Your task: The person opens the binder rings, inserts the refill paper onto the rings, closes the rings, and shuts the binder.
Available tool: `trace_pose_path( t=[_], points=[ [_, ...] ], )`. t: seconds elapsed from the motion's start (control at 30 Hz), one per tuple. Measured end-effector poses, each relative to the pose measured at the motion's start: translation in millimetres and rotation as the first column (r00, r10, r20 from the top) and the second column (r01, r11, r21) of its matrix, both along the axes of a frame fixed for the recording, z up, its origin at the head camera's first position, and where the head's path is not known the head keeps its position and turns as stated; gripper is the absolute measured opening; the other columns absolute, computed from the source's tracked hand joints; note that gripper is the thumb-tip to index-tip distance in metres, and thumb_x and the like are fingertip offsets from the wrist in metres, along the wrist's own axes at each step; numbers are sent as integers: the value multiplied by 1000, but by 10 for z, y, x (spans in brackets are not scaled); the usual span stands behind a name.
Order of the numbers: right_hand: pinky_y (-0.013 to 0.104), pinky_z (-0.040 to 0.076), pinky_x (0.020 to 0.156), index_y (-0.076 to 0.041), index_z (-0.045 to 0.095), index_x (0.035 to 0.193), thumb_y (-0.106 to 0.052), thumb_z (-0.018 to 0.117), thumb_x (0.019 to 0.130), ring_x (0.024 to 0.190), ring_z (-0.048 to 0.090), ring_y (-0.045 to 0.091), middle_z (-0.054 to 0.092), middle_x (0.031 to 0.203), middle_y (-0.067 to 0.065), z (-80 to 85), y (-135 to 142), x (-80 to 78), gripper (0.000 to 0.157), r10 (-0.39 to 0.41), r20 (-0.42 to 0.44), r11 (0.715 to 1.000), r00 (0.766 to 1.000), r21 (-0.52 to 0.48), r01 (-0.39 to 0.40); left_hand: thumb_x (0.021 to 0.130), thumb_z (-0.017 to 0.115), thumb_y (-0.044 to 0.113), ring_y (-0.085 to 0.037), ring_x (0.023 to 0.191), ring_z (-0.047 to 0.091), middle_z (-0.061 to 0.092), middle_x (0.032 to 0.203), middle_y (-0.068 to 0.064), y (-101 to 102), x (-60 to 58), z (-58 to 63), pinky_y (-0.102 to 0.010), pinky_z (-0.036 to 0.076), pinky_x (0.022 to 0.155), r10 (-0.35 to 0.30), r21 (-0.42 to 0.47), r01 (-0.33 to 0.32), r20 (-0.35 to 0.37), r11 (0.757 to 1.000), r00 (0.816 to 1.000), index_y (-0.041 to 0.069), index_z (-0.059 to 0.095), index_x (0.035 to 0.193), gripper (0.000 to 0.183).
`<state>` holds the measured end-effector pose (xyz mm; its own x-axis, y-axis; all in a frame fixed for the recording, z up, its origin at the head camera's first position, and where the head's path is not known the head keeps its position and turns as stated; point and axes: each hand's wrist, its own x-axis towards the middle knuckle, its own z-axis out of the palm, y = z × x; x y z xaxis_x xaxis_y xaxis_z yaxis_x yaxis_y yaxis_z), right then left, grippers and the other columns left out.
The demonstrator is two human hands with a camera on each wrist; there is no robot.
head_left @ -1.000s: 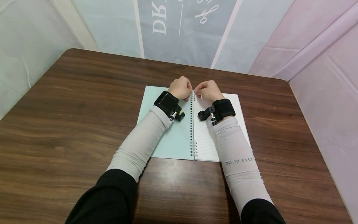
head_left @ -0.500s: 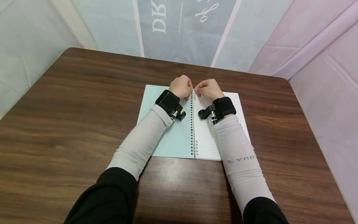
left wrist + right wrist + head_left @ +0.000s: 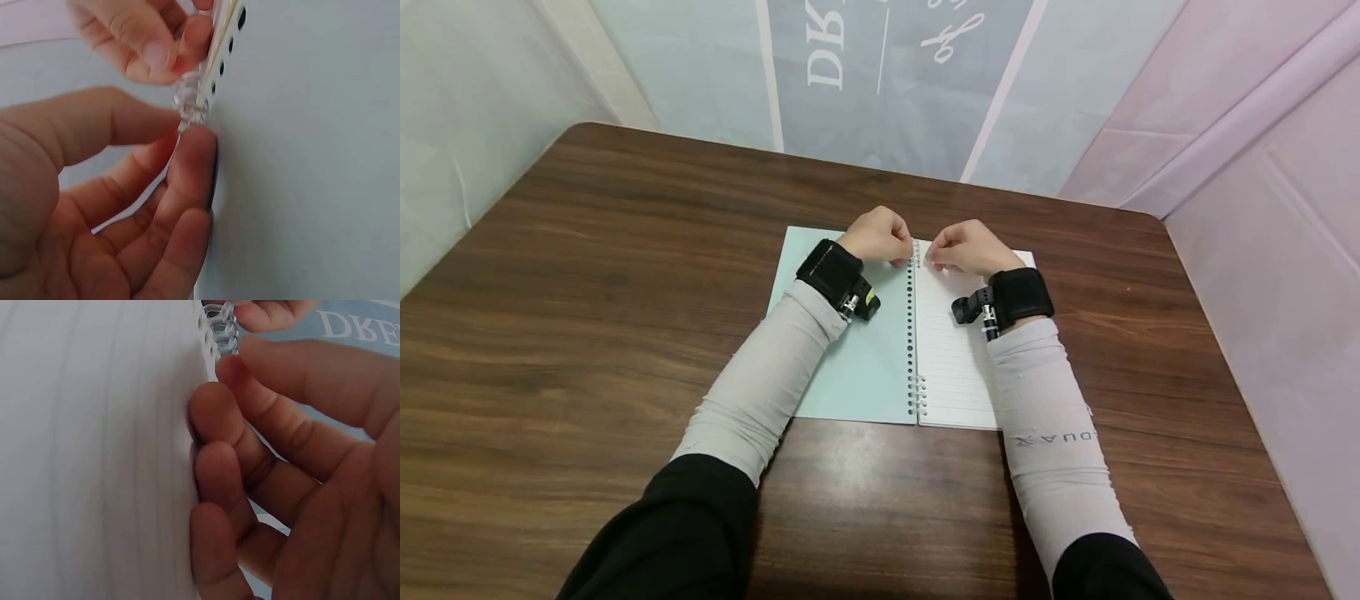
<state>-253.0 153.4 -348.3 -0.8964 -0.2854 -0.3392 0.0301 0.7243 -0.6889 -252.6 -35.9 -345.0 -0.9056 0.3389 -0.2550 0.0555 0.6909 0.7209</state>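
Note:
An open ring-bound notebook [image 3: 857,375] has a pale green cover on the left and a lined white page [image 3: 955,367] on the right. Clear binding rings [image 3: 189,92] join the two at the top and bottom of the spine. At the top rings, my left hand [image 3: 877,236] pinches the binding's end between thumb and index finger, its other fingers curled by the cover. My right hand [image 3: 972,248] has thumb and index fingertip together at the binding rings [image 3: 223,328], with the remaining fingers bent against the page's edge.
The notebook lies on a dark wooden table [image 3: 625,317]. Behind the table's far edge hangs a printed cloth backdrop [image 3: 880,83], and pale curtains [image 3: 1262,250] flank it. Black wrist cameras [image 3: 1022,296] sit over the notebook.
The hands have drawn slightly apart at the top of the spine: the left one shifted a little left, the right one a little right over the page. The notebook stays in place.

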Motion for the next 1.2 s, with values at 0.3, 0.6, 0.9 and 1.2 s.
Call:
trace_pose_path(
  t=[0.3, 0.6, 0.9, 1.2],
  points=[
    [31, 32, 71, -3, 73, 100, -15, 66, 95, 79, 44, 19, 65, 81, -1, -22, 27, -2, 15, 90, -9, 995, 996, 40, -89, 87, 66, 8, -14, 74, 50, 57, 74, 4, -56, -14, 27, -23, 38, 64, -109, 5, 109, 3, 994, 994, 5, 70, 90, 6],
    [28, 28, 59, -3, 72, 95, -14, 68, 93, 65, 37, 15, 59, 76, -3, -30, -1, 1, 11, 96, -33, 995, 995, 38, -95, 88, 71, 7, -14, 77, 50, 57, 77, 2, -73, -30, -25, -22, 39, 67, -119, 59, 118, 15, 991, 993, 5, 70, 91, 4],
    [26, 30, 58, -1, 72, 93, -10, 68, 93, 65, 40, 14, 60, 75, -2, 33, -49, 45, 10, 126, -76, 990, 989, 67, -121, 88, 72, 7, -14, 75, 50, 58, 76, 2, -60, -12, 5, -23, 39, 66, -101, 59, 99, 22, 993, 995, 7, 68, 88, 4],
    [26, 32, 60, -1, 73, 95, -11, 69, 92, 68, 42, 14, 63, 77, -2, 28, -54, 57, 11, 122, -72, 991, 990, 66, -117, 89, 72, 8, -14, 75, 50, 58, 77, 1, -69, 1, 5, -23, 38, 66, -114, 54, 113, 22, 992, 993, 6, 68, 89, 4]
  ],
)
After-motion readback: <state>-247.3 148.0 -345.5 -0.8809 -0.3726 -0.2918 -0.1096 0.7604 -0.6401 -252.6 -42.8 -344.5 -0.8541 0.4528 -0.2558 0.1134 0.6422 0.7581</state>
